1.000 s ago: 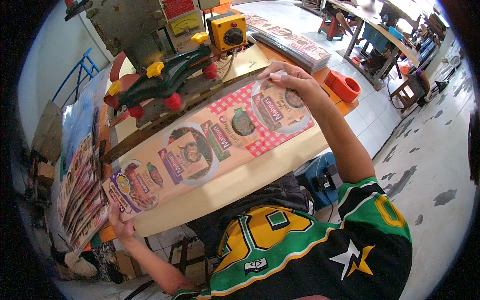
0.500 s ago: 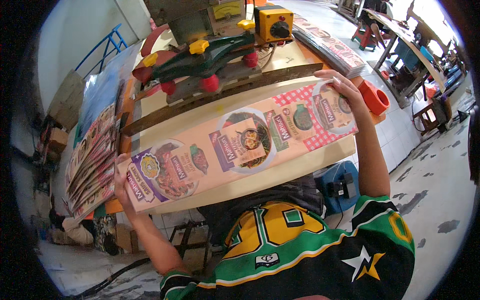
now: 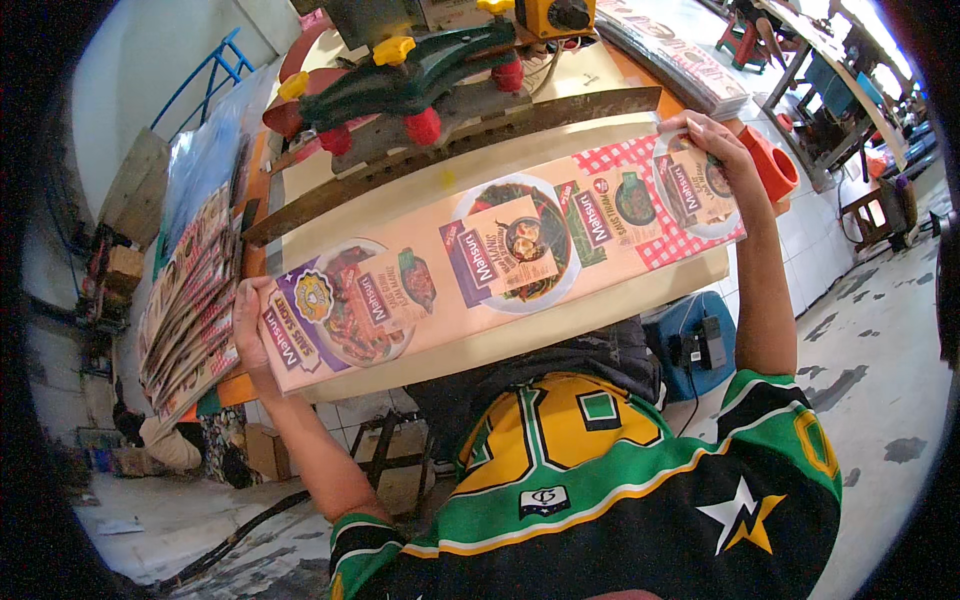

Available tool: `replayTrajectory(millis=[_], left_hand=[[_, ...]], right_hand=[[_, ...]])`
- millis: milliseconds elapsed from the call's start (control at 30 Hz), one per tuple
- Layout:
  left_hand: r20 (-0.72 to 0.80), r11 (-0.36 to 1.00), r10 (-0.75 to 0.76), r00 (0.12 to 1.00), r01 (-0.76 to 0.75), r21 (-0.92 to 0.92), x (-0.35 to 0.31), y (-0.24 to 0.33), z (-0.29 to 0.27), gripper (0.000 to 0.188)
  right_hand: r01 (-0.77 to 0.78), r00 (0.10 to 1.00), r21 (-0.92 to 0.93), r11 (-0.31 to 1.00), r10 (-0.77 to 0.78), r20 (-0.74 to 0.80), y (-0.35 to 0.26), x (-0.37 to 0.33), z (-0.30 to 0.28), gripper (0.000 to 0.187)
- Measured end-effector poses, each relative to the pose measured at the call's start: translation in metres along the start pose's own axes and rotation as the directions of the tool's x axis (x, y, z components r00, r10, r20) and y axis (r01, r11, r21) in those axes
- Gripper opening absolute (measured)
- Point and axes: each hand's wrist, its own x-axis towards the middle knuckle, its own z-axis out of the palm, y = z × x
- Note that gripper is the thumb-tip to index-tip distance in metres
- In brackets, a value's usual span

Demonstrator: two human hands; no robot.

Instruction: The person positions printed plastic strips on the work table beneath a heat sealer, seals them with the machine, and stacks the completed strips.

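Observation:
A long peach-coloured printed sheet (image 3: 440, 345) with bowls of food and a red checked band stretches across the table in front of me, tilted up toward the right. My left hand (image 3: 250, 325) is closed on its left end, with the fingers partly behind it. At the far right end, my right hand (image 3: 718, 148) grips the upper corner. The sheet lies over a cream pad (image 3: 470, 355) that shows along its near edge. Just behind it stands a press with a dark green arm (image 3: 425, 85), yellow knobs and red feet, above a long metal bar (image 3: 460, 160).
A fanned stack of printed sheets (image 3: 195, 300) lies at the left, beside clear plastic film (image 3: 205, 150). More printed sheets (image 3: 680, 60) are piled at the back right. An orange tape roll (image 3: 770, 165) sits by my right hand. A yellow control box (image 3: 555, 18) stands behind the press.
The surroundings sit higher in the view than before. The printed sheet has shifted slightly to the right, with both hands still gripping its ends.

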Motion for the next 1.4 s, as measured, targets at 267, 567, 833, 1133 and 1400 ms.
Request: replayTrajectory(millis=[267,567,833,1133,1400], left_hand=[[0.111,0.995,-0.032,0.993,0.042,-0.089,-0.003,-0.004,-0.003,0.022],[0.135,0.967,0.106,0.985,-0.134,0.217,0.002,0.003,-0.011,0.027],[0.258,0.969,0.193,0.947,-0.225,0.100,0.016,-0.019,-0.065,0.019],[0.167,0.951,0.266,0.949,-0.231,-0.205,0.009,-0.038,-0.058,0.013],[0.011,0.947,0.157,0.988,-0.154,0.283,-0.005,-0.054,-0.055,0.018]], right_hand=[[0.004,0.998,0.046,0.999,-0.006,0.059,0.015,-0.002,-0.023,0.036],[0.191,0.980,-0.249,0.949,-0.171,0.102,0.014,-0.004,-0.014,0.039],[0.288,0.953,-0.306,0.907,-0.302,0.002,0.034,-0.002,-0.010,0.025],[0.303,0.953,0.057,0.951,-0.302,-0.027,0.056,-0.005,0.000,0.026],[0.098,0.983,-0.135,0.986,-0.117,-0.139,0.074,-0.014,-0.012,0.029]])
